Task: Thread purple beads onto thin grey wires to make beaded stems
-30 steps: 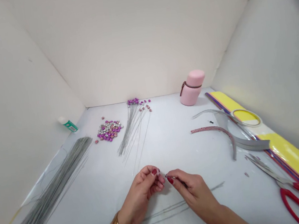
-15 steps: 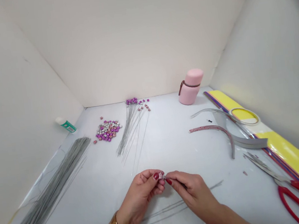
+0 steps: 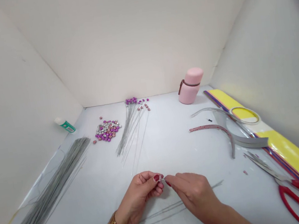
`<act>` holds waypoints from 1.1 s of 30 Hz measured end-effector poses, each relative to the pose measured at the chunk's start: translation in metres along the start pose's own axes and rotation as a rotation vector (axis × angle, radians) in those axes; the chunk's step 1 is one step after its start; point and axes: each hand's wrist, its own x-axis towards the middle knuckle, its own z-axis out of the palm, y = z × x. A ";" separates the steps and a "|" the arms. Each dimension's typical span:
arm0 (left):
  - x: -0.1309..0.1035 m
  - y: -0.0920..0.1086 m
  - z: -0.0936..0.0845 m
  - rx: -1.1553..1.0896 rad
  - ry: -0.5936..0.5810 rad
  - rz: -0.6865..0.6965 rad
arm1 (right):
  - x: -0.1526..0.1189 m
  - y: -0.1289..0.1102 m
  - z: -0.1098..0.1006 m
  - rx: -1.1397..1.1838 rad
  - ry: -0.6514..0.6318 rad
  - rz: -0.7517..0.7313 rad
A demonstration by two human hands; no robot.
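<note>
My left hand (image 3: 139, 195), with a gold watch at the wrist, pinches a small pale pink paper star (image 3: 160, 179) between thumb and fingers. Close against it, the thumb and forefinger of my right hand (image 3: 197, 192) are closed on what looks like the end of a thin grey wire (image 3: 163, 179). That wire's tip meets the star; whether it has gone in is too small to tell. Several loose grey wires (image 3: 166, 209) lie on the table beneath both hands, partly hidden by the right one.
At left lie a thick wire bundle (image 3: 49, 192), a glue stick (image 3: 65, 125) and a pile of small stars (image 3: 108, 130). Star-tipped wires (image 3: 129, 127) fan out behind. On the right are a pink bottle (image 3: 190, 87), paper strips (image 3: 212, 126), tape (image 3: 244, 114), red-handled scissors (image 3: 283, 182) and yellow sheets (image 3: 291, 151).
My right hand has turned slightly at the star, its knuckles rolling over so its thumb shows less. My left hand stays nearly in place, still pinching the star.
</note>
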 end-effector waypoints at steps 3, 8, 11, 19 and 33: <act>0.000 0.000 0.000 -0.039 -0.008 -0.010 | 0.001 0.000 -0.002 0.133 -0.053 0.048; 0.001 -0.001 -0.001 -0.097 -0.036 -0.032 | 0.003 -0.002 -0.003 0.359 -0.084 0.126; 0.001 -0.001 -0.001 -0.100 -0.028 -0.040 | 0.003 -0.003 -0.003 0.436 -0.085 0.145; 0.001 0.000 0.002 -0.007 0.014 -0.001 | 0.003 -0.002 -0.005 0.445 -0.117 0.168; 0.000 0.000 0.003 -0.038 0.009 -0.011 | 0.003 -0.001 -0.006 0.394 -0.122 0.148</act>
